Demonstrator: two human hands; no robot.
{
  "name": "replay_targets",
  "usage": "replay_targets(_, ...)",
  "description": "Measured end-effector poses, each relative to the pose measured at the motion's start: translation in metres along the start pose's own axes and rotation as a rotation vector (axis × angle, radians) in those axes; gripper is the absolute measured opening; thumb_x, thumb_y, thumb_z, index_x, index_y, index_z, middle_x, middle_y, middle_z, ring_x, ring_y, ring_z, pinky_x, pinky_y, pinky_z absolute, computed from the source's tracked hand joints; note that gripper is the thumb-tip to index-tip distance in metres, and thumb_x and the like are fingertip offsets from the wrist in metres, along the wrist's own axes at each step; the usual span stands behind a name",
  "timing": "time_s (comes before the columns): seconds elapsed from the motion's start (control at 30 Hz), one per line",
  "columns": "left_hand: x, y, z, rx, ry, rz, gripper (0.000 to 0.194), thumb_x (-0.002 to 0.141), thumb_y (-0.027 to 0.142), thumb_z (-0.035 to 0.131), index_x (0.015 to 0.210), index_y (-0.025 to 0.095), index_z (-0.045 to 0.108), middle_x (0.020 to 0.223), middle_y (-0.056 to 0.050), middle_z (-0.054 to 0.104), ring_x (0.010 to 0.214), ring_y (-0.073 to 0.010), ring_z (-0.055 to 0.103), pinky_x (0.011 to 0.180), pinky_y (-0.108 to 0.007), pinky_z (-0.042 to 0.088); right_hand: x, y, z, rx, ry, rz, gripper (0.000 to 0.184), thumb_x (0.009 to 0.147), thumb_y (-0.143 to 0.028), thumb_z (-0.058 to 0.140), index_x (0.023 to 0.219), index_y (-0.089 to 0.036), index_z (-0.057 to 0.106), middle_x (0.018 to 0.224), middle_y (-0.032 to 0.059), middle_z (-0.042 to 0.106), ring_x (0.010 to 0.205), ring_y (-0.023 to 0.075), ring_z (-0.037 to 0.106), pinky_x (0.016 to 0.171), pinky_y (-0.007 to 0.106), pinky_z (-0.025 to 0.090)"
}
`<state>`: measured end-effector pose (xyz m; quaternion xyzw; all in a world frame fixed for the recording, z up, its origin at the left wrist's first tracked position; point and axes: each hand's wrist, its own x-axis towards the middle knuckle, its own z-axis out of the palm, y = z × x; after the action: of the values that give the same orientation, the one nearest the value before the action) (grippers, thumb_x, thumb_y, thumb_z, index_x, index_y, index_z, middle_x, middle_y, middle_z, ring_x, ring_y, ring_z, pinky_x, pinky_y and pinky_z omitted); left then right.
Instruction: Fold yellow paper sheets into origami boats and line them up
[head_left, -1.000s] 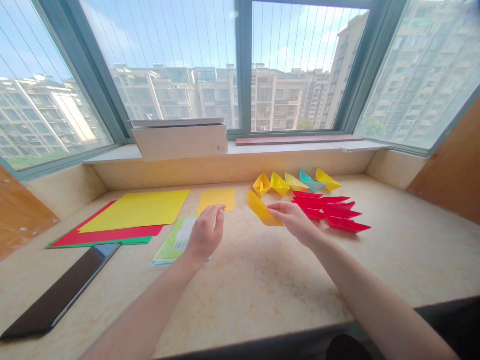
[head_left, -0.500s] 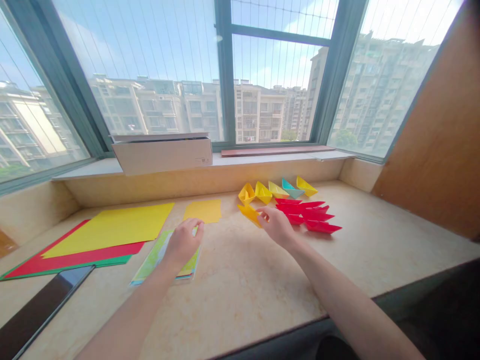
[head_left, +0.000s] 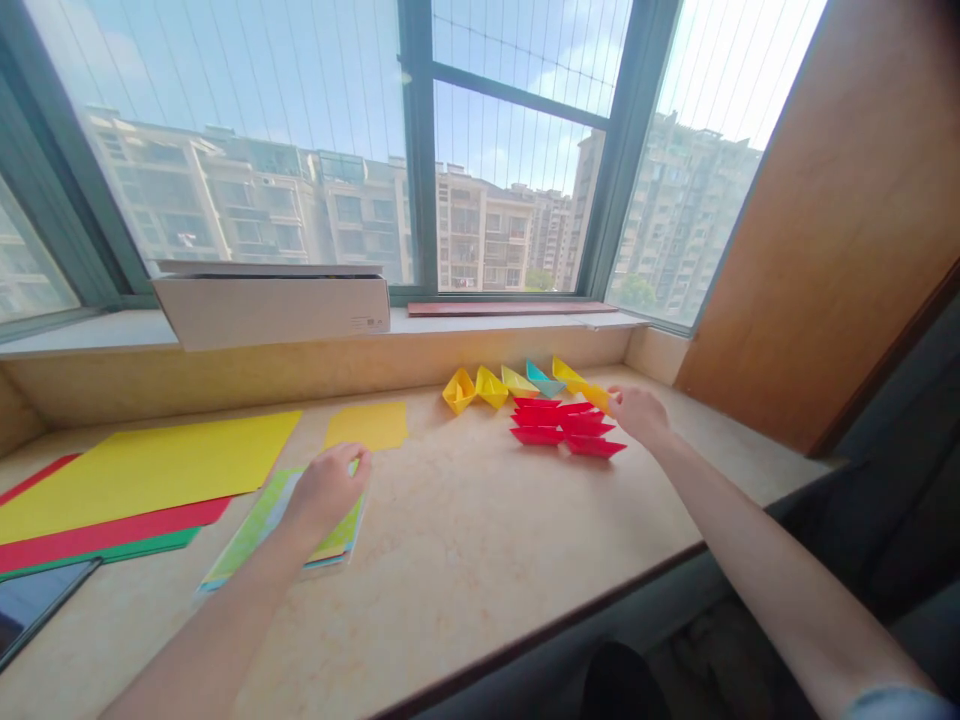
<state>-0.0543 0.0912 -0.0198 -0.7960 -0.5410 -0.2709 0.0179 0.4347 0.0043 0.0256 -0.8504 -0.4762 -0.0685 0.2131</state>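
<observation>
My right hand [head_left: 641, 412] pinches a yellow paper boat [head_left: 598, 396] by one end, at the right end of a back row of folded boats. Close by in that row is another yellow boat [head_left: 566, 374], then a blue boat [head_left: 543, 379], a pale yellow boat [head_left: 517, 383] and two deeper yellow ones [head_left: 491, 388]. Red paper boats [head_left: 592, 445] lie grouped in front. Over a plastic-wrapped pack of coloured paper [head_left: 251, 535] rests my left hand [head_left: 330, 487], its fingers curled in and nothing visible in them. Just beyond it is a small orange-yellow sheet [head_left: 375, 424].
Large yellow [head_left: 157, 470], red and green sheets overlap on the left, beside a dark flat device [head_left: 37, 605]. A white box [head_left: 274, 310] and a reddish-brown strip [head_left: 510, 309] sit on the window ledge. The stone counter's front edge [head_left: 555, 610] runs below.
My right hand has carried the yellow boat rightward, from left of the red boats to the back row's right end. The left hand stays over the pack. The view has turned right.
</observation>
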Motion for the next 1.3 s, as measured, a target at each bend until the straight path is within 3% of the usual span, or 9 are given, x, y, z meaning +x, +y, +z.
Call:
replay_targets(0.13,-0.001,0.003,-0.001,-0.001,0.002,-0.022,0.036,0.089,0.036,0.036,0.083,0.019,0.067,0.095,-0.012,0.075,0.093,-0.0289,0.068,0.081,-0.035,0.049,0.014,0.048,0.004,-0.090,-0.075,0.213,0.035,0.089,-0.023,0.055,0.121,-0.016,0.068,0.110,0.0167,0.071,0.099,0.0274,0.068,0.075,0.032,0.049)
replay_targets(0.27,-0.001,0.003,-0.003,-0.008,-0.034,-0.016,0.035,0.089,0.034,0.036,0.082,0.019,0.066,0.096,-0.011,0.075,0.093,-0.0272,0.068,0.080,-0.033,0.048,0.019,0.066,0.017,-0.142,-0.134,0.296,0.028,0.095,-0.030,0.058,0.118,-0.016,0.064,0.117,0.0134,0.066,0.102,0.0241,0.065,0.084,0.038,0.053)
replay_targets(0.4,0.001,-0.002,-0.002,0.005,-0.049,-0.031,0.035,0.089,0.034,0.035,0.081,0.019,0.066,0.095,-0.011,0.074,0.093,-0.0263,0.068,0.079,-0.031,0.047,0.023,0.070,0.031,-0.163,-0.169,0.335,0.033,0.096,-0.034,0.059,0.124,-0.017,0.057,0.124,0.0089,0.060,0.103,0.0221,0.063,0.087,0.044,0.055)
replay_targets(0.57,0.004,-0.007,0.001,0.013,-0.049,-0.035,0.037,0.090,0.035,0.034,0.082,0.019,0.066,0.098,-0.011,0.074,0.094,-0.0263,0.068,0.080,-0.031,0.047,0.029,0.068,0.041,-0.156,-0.129,0.326,0.031,0.093,-0.038,0.060,0.114,-0.017,0.067,0.112,0.0142,0.068,0.104,0.0284,0.066,0.081,0.039,0.054)
replay_targets(0.67,0.004,-0.008,0.002,0.012,-0.056,-0.037,0.037,0.090,0.034,0.034,0.085,0.019,0.067,0.099,-0.010,0.074,0.096,-0.0264,0.068,0.082,-0.032,0.048,0.031,0.064,0.038,-0.152,-0.075,0.300,0.030,0.092,-0.033,0.054,0.106,-0.016,0.073,0.103,0.0190,0.072,0.103,0.0335,0.068,0.077,0.039,0.052)
replay_targets(0.8,0.004,-0.010,0.004,0.023,-0.067,-0.039,0.038,0.091,0.034,0.034,0.089,0.018,0.068,0.100,-0.010,0.074,0.098,-0.0268,0.067,0.085,-0.033,0.048,0.031,0.054,0.026,-0.137,0.040,0.243,0.034,0.092,-0.024,0.046,0.110,-0.014,0.072,0.107,0.0212,0.072,0.105,0.0354,0.066,0.081,0.042,0.049)
replay_targets(0.97,0.006,-0.016,0.010,0.046,-0.084,-0.030,0.037,0.090,0.034,0.038,0.096,0.016,0.069,0.105,-0.012,0.072,0.103,-0.0267,0.065,0.092,-0.034,0.047,0.019,0.008,0.021,-0.060,0.177,0.058,0.040,0.094,-0.023,0.039,0.121,-0.014,0.067,0.108,0.0186,0.072,0.100,0.0302,0.067,0.082,0.039,0.047)
replay_targets(1.17,0.002,-0.023,0.014,0.102,-0.130,-0.033,0.037,0.092,0.029,0.036,0.093,0.014,0.070,0.102,-0.014,0.071,0.103,-0.0265,0.063,0.093,-0.036,0.046,-0.035,-0.101,0.044,0.074,0.172,-0.425,0.034,0.096,-0.019,0.038,0.112,-0.017,0.068,0.110,0.0109,0.071,0.103,0.0231,0.063,0.086,0.032,0.043)
replay_targets(1.3,-0.001,-0.027,0.016,0.155,-0.177,-0.011,0.039,0.096,0.028,0.034,0.098,0.015,0.070,0.107,-0.013,0.071,0.107,-0.0237,0.062,0.097,-0.033,0.045,-0.081,-0.172,0.056,0.134,0.105,-0.742,0.022,0.092,-0.020,0.049,0.087,-0.021,0.070,0.090,0.0066,0.072,0.090,0.0220,0.062,0.081,0.032,0.041)
